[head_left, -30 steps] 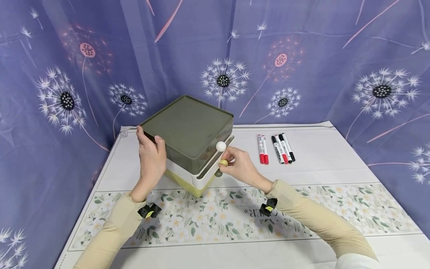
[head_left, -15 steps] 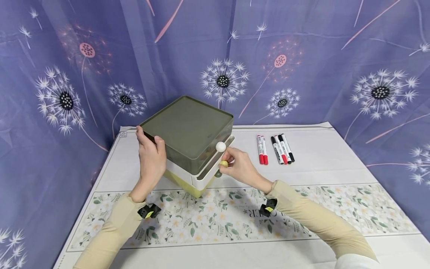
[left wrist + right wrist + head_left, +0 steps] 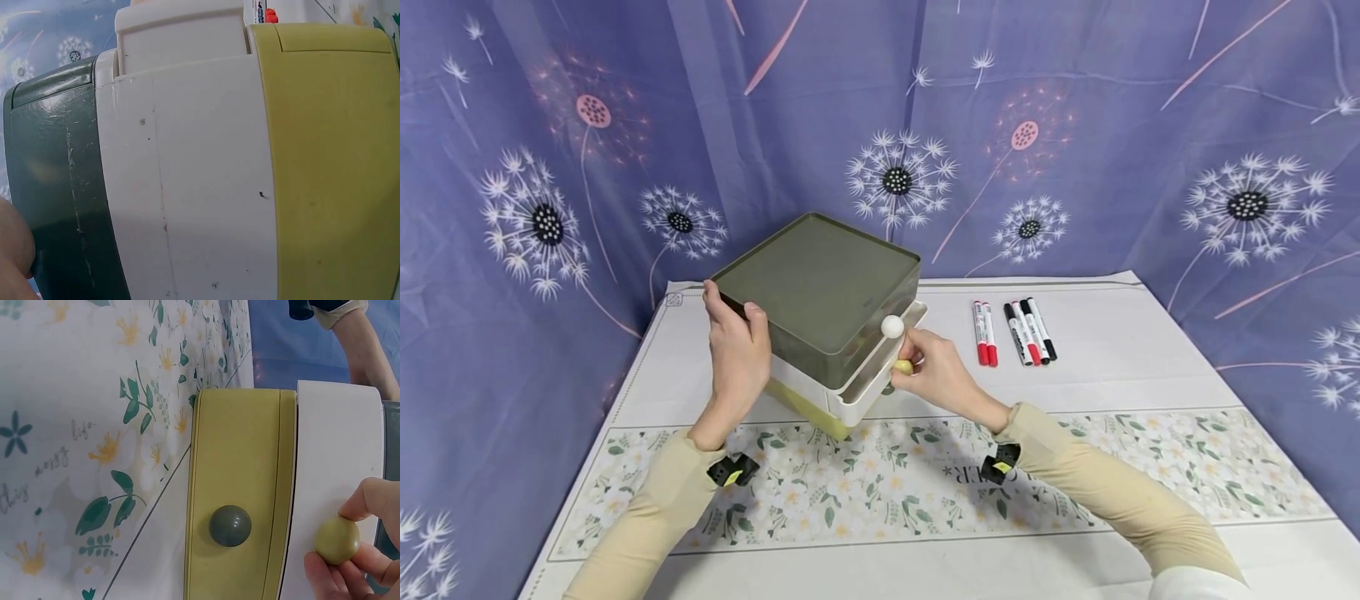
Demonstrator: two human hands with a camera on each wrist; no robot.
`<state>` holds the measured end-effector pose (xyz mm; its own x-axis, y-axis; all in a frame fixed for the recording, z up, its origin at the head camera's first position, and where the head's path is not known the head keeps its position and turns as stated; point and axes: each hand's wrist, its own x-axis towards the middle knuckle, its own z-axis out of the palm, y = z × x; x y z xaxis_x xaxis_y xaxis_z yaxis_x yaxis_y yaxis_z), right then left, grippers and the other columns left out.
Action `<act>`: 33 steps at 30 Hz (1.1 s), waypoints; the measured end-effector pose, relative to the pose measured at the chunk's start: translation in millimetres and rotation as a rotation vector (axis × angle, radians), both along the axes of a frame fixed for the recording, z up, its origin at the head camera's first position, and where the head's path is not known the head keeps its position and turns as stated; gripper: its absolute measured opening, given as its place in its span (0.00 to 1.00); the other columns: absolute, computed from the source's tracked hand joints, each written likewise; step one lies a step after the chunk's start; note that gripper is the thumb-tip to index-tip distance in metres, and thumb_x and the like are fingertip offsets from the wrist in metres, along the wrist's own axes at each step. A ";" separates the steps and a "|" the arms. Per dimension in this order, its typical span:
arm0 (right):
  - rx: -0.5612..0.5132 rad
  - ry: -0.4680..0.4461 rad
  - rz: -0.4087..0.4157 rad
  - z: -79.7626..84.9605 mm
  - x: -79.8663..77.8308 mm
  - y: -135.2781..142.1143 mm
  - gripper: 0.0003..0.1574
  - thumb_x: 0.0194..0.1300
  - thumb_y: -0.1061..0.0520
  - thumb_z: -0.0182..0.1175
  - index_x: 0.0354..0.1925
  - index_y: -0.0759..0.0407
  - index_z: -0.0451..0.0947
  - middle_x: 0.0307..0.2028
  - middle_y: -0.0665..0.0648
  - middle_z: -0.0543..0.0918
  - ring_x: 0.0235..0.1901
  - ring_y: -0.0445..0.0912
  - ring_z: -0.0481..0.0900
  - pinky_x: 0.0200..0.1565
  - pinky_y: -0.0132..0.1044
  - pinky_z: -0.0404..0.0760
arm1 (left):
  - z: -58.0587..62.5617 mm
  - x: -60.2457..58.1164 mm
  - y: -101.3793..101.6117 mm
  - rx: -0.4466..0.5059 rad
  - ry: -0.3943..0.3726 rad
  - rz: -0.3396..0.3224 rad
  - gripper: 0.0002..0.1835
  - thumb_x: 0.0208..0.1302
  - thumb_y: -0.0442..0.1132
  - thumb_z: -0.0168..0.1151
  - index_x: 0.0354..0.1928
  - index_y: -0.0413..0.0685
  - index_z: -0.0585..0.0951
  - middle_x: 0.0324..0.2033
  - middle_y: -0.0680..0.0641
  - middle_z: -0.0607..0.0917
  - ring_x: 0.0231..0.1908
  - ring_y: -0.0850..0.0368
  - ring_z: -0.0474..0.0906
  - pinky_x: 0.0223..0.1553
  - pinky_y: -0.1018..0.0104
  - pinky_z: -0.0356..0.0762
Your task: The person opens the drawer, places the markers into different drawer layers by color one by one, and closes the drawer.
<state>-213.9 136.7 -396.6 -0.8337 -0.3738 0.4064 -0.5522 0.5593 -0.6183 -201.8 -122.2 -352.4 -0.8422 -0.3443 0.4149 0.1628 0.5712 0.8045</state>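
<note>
A small three-tier drawer box [image 3: 820, 283], dark green on top, white in the middle and yellow at the bottom, stands at an angle on the table. My left hand [image 3: 737, 350] rests against the top tier's left side, thumb and fingers over its edge. With thumb and fingertips, my right hand [image 3: 936, 371] pinches the yellow knob [image 3: 337, 540] of the white middle drawer [image 3: 880, 375]. That drawer sticks out a little, and its side [image 3: 181, 37] shows in the left wrist view. A white knob [image 3: 892, 327] is on the top tier, a dark green knob [image 3: 230, 525] on the yellow one.
Two red-capped markers [image 3: 985, 333] lie right of the box. Beside them is a group of black- and red-capped markers [image 3: 1030, 332]. The table's cloth [image 3: 820, 517] has a floral strip; a purple dandelion curtain [image 3: 775, 125] hangs close behind.
The white middle drawer has slid out a little toward the front right, with my right hand on its knob. My left hand stays where it was on the box.
</note>
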 end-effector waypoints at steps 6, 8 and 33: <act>-0.001 0.006 0.002 -0.8 -1.0 0.9 0.13 0.42 0.62 0.65 0.24 0.57 0.69 0.25 0.51 0.75 0.27 0.41 0.74 0.31 0.37 0.78 | 0.3 -1.2 0.1 -0.002 0.021 -0.004 0.35 0.68 0.46 0.35 0.70 0.35 0.41 0.69 0.34 0.47 0.62 0.36 0.60 0.58 0.47 0.63; 0.002 0.009 0.001 -0.3 -0.9 1.0 0.13 0.42 0.62 0.64 0.24 0.57 0.68 0.25 0.51 0.74 0.27 0.41 0.74 0.30 0.35 0.77 | 0.0 -2.1 0.0 -0.005 0.026 -0.004 0.35 0.68 0.46 0.35 0.70 0.34 0.42 0.69 0.34 0.47 0.62 0.36 0.60 0.58 0.47 0.63; 0.027 0.021 -0.022 -0.2 3.2 4.0 0.13 0.40 0.62 0.63 0.22 0.57 0.67 0.23 0.51 0.72 0.24 0.40 0.69 0.25 0.27 0.69 | -3.1 -3.8 -0.5 -0.013 0.017 0.008 0.35 0.68 0.47 0.35 0.69 0.33 0.42 0.69 0.34 0.47 0.64 0.37 0.57 0.60 0.48 0.60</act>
